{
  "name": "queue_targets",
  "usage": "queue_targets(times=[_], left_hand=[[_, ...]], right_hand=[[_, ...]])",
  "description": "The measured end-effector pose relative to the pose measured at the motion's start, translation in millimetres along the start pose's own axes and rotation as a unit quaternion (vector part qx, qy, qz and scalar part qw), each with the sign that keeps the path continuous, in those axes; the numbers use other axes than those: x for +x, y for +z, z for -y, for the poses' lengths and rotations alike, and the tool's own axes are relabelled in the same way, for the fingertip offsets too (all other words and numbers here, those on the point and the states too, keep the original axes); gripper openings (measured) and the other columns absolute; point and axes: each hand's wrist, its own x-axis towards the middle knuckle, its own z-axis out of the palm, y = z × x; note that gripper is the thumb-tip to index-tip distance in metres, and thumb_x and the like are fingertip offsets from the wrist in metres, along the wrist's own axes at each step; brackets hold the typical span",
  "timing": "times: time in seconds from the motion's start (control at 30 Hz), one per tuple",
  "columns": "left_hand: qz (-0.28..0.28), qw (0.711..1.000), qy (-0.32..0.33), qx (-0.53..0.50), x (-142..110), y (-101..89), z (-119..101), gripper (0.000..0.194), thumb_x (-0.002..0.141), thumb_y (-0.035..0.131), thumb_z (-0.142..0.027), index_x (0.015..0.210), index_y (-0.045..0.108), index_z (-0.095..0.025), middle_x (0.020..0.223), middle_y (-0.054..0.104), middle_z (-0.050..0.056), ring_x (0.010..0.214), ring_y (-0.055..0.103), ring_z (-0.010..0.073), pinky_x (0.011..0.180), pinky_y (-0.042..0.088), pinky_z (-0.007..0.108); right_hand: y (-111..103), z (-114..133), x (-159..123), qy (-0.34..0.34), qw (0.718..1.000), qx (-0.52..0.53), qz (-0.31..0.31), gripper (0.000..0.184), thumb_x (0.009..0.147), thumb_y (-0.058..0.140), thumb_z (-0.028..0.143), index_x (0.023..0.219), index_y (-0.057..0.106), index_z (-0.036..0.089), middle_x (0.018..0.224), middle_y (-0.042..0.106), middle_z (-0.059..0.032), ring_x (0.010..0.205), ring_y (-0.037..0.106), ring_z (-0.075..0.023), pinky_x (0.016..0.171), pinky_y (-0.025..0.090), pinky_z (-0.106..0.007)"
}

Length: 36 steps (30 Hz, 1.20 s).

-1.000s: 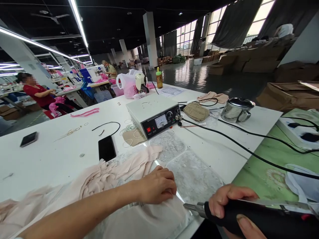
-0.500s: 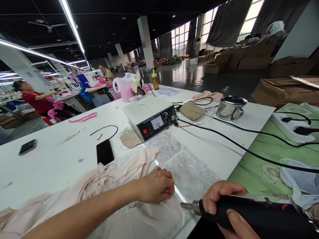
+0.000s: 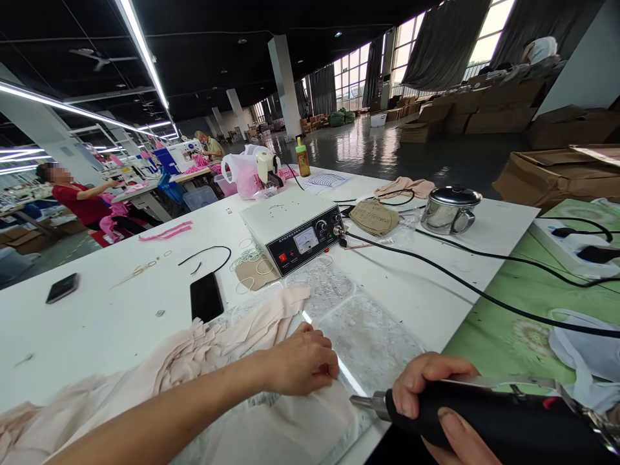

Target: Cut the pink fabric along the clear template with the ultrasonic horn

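My left hand (image 3: 303,361) presses on pale pink fabric (image 3: 290,423) with its fingers curled closed, pinching the cloth near its edge. Under the fabric lies a glossy marbled board (image 3: 371,332). In my right hand (image 3: 436,387) is a black ultrasonic handpiece (image 3: 498,420), with my fingers wrapped around its body. Its pointed metal tip (image 3: 365,402) sits at the right edge of the cloth, just right of my left hand; whether it touches cannot be told. More of the fabric (image 3: 169,355) lies bunched to the left, partly behind my left forearm.
A control box with a dial (image 3: 300,232) stands ahead, its black cable (image 3: 426,258) running right. Nearby are a phone (image 3: 206,297), a second phone (image 3: 62,288), gold scissors (image 3: 140,270), card patterns (image 3: 374,217), a steel mug (image 3: 450,212) and a power strip (image 3: 564,248). Co-workers sit farther back.
The camera view has shifted slightly, so the table and background sit a little farther right. Both hands, the handpiece and the fabric stay nearly where they were.
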Motion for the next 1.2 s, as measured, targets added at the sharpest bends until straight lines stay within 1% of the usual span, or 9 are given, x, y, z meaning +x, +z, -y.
queue_targets(times=[0.17,0.43,0.57,0.8,0.93,1.1,1.2], left_hand=[[0.0,1.0,-0.009,-0.004,0.9,-0.3,-0.7,0.01,0.081,0.07,-0.013,0.079,0.064,-0.021,0.077,0.066,-0.004,0.082,0.061,0.0143,0.09,0.033,0.03],[-0.013,1.0,-0.016,0.009,-0.2,3.5,-0.5,0.011,0.082,0.064,-0.01,0.078,0.064,-0.02,0.078,0.066,-0.004,0.081,0.06,0.0135,0.091,0.033,0.031],[-0.03,0.999,-0.017,0.024,-1.5,7.1,-1.8,0.01,0.081,0.061,-0.01,0.077,0.062,-0.02,0.079,0.066,-0.003,0.079,0.06,0.014,0.092,0.032,0.033],[-0.071,0.996,-0.028,0.054,-4.0,17.1,-4.8,0.012,0.078,0.056,-0.008,0.073,0.057,-0.018,0.071,0.06,-0.001,0.071,0.054,0.0139,0.091,0.033,0.035],[-0.09,0.994,-0.035,0.058,-4.2,23.5,-3.5,0.011,0.078,0.055,-0.008,0.072,0.057,-0.018,0.071,0.059,-0.001,0.071,0.052,0.0139,0.092,0.033,0.036],[-0.106,0.992,-0.045,0.055,-6.1,26.9,-4.7,0.01,0.077,0.055,-0.01,0.071,0.056,-0.018,0.072,0.058,-0.001,0.073,0.052,0.0148,0.096,0.032,0.039],[-0.121,0.99,-0.052,0.048,-7.6,28.3,-7.1,0.009,0.075,0.056,-0.011,0.071,0.054,-0.018,0.075,0.058,0.0,0.074,0.052,0.0155,0.098,0.03,0.041]], right_hand=[[-0.2,0.9,0.2,0.001,1.0,0.004,0.007,0.005,0.09,0.052,0.032,0.094,0.053,0.029,0.076,0.053,-0.0004,0.058,0.056,-0.0158,0.054,0.05,-0.031],[-0.5,1.6,2.8,-0.005,1.0,-0.014,0.005,0.005,0.088,0.055,0.032,0.091,0.054,0.028,0.073,0.055,-0.0005,0.057,0.057,-0.0161,0.054,0.05,-0.031],[-3.2,0.8,2.9,-0.007,1.0,-0.027,0.013,0.008,0.088,0.055,0.035,0.092,0.052,0.029,0.072,0.055,0.0005,0.057,0.057,-0.0159,0.054,0.049,-0.031],[-0.5,3.2,3.2,-0.004,0.999,-0.031,0.015,0.007,0.087,0.055,0.034,0.091,0.052,0.029,0.073,0.054,0.0002,0.056,0.056,-0.0169,0.052,0.049,-0.032],[1.4,3.3,4.6,-0.009,1.0,-0.019,0.008,0.006,0.088,0.054,0.034,0.093,0.053,0.03,0.074,0.054,0.0002,0.057,0.056,-0.0165,0.053,0.05,-0.033],[-0.2,4.4,4.6,-0.007,0.999,-0.026,0.028,0.005,0.089,0.051,0.032,0.093,0.053,0.03,0.074,0.054,-0.0004,0.058,0.056,-0.0174,0.053,0.051,-0.034],[-0.8,5.7,5.2,-0.004,0.999,-0.025,0.03,0.006,0.089,0.051,0.031,0.094,0.054,0.03,0.075,0.054,-0.0011,0.059,0.057,-0.018,0.053,0.051,-0.035]])
